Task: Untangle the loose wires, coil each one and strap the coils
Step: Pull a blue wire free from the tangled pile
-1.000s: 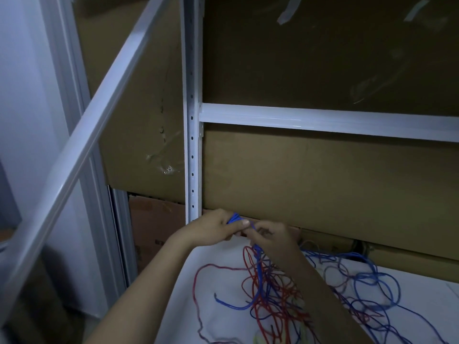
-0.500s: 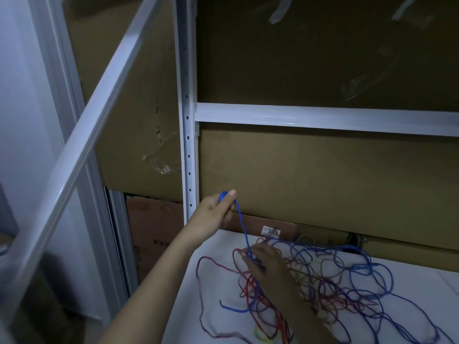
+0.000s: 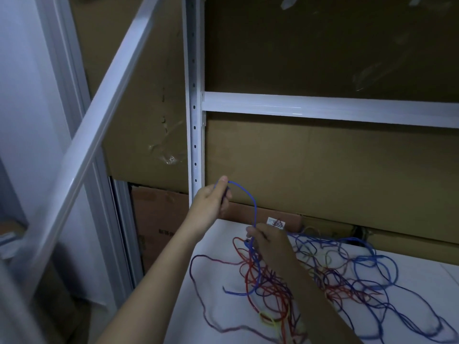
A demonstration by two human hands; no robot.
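Pinching one end of a blue wire (image 3: 249,198) between thumb and fingers, the left hand (image 3: 210,204) is raised in front of the white shelf upright (image 3: 195,120). That wire arcs from the left hand down to the right hand (image 3: 267,240), whose fingers are curled round it just above the tangle of red and blue wires (image 3: 310,274). The tangle is spread over the white worktop (image 3: 218,244), right of the upright's foot. A small yellow loop (image 3: 268,319) lies at the tangle's near edge. Brown cardboard boxes (image 3: 310,165) stand behind the upright.
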